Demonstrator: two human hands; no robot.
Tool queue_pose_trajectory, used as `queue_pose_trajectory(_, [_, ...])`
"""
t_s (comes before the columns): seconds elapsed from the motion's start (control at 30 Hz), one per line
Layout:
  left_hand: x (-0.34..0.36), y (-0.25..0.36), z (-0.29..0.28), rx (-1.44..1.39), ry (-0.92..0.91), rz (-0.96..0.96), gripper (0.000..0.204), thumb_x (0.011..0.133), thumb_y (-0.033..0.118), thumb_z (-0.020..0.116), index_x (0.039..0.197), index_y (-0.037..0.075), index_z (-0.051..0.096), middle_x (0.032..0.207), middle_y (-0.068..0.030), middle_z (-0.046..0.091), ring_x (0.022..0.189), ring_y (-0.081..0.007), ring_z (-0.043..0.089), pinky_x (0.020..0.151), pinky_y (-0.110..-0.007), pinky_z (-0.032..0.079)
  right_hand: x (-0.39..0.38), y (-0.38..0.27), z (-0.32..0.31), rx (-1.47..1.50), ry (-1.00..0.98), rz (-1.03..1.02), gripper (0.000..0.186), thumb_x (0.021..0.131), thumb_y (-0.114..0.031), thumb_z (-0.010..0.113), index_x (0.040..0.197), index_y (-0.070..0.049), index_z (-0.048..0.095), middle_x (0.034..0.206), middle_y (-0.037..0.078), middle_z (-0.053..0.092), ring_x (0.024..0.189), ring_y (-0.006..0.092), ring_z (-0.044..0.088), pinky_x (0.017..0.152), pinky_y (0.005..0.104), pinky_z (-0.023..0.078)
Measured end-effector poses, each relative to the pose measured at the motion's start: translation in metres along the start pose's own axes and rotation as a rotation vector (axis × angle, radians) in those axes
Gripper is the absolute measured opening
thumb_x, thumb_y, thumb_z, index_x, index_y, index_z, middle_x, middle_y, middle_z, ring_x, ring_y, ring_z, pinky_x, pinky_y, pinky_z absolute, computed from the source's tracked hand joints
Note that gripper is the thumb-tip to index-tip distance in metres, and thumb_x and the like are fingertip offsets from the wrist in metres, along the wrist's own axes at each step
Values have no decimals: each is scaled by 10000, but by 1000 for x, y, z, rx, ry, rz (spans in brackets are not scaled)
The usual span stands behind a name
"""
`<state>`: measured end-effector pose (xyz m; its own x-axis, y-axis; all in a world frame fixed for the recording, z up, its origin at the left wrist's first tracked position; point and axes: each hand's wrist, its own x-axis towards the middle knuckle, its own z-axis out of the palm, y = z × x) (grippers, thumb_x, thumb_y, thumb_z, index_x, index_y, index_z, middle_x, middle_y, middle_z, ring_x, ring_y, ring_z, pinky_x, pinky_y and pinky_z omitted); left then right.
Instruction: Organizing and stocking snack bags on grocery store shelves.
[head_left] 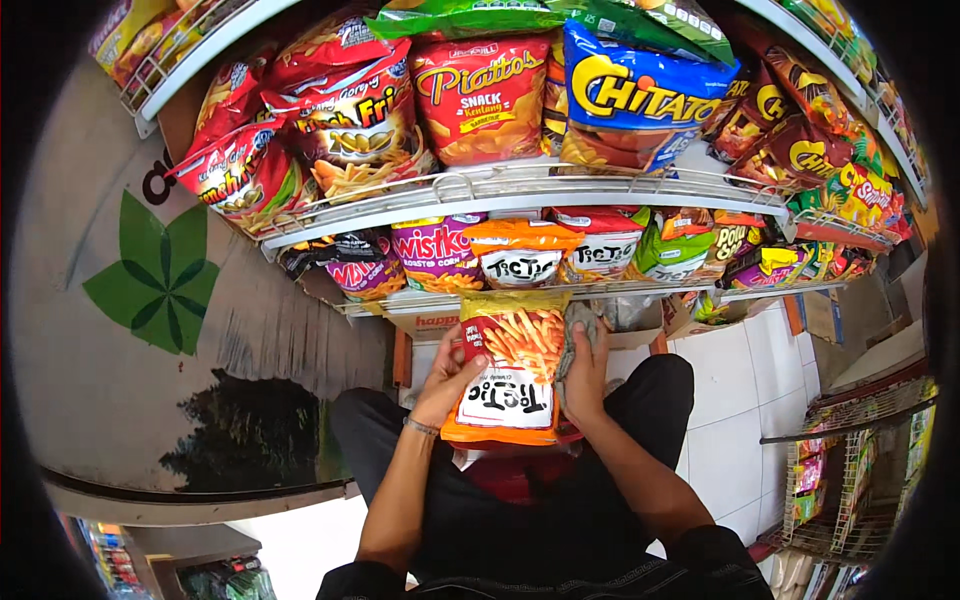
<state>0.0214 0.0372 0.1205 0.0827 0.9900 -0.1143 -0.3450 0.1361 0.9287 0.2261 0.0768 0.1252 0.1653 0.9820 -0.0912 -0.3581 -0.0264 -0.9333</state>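
Observation:
An orange and yellow snack bag [510, 345] with a picture of fried sticks is held upside down in front of my lap. My left hand [446, 378] grips its left edge, thumb lying over the front. On the opposite side, my right hand [586, 378] is closed around a crumpled grey cloth [577, 338], which lies against the bag's right edge. The fingertips behind the bag are hidden.
A wire-fronted shelf [520, 190] ahead carries large red and blue chip bags [645, 95]. Smaller bags [525, 255] line the lower shelf, with a cardboard box [435, 325] beneath. A dark glass panel [160, 400] stands left; a wire rack [850, 480] is at right.

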Motion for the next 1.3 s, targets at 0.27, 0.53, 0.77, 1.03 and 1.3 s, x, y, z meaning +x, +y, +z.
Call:
queue_pose_trajectory(0.27, [-6, 6, 8, 145, 69, 0, 860, 815, 127, 799, 1472, 45, 251, 1377, -89, 475, 1254, -174, 464, 1041, -338, 405, -18, -10, 23, -429, -149, -438, 404, 985, -177, 529, 1332, 18, 457, 1275, 155, 552, 1189, 239, 514, 1036, 346, 369])
queue_pose_trajectory(0.53, [-11, 10, -15, -260, 196, -146, 670, 875, 75, 720, 1431, 104, 347, 1268, -83, 583, 1064, -189, 632, 843, -344, 559, -32, -65, 7, -581, -794, -384, 353, 866, -135, 617, 1167, 48, 597, 1128, 137, 623, 1068, 222, 599, 924, 306, 441])
queue_pose_trajectory(0.77, [-23, 0, -12, -661, 40, -393, 476, 976, 340, 587, 1348, 55, 508, 1181, -78, 658, 1009, -170, 670, 846, -337, 562, -37, -47, 15, -202, -136, -255, 403, 917, -152, 550, 1266, 46, 523, 1194, 134, 599, 1117, 229, 572, 1008, 348, 418])
queue_pose_trajectory(1.03, [-8, 13, 21, -227, 66, 12, 572, 1043, 323, 437, 1537, 115, 237, 1440, -93, 454, 1231, -216, 542, 987, -363, 482, -39, -23, 23, -576, -393, -695, 485, 886, -85, 596, 1328, 53, 450, 1255, 223, 488, 1165, 359, 486, 1023, 410, 379])
queue_pose_trajectory(1.3, [-16, 13, 21, -238, -86, 107, 911, 921, 721, 268, 1540, 60, 169, 1534, -133, 320, 1377, -266, 381, 1120, -408, 341, -40, -41, 36, -707, -632, -1038, 457, 781, -156, 701, 1219, -59, 616, 1253, 180, 570, 1230, 387, 513, 999, 497, 401])
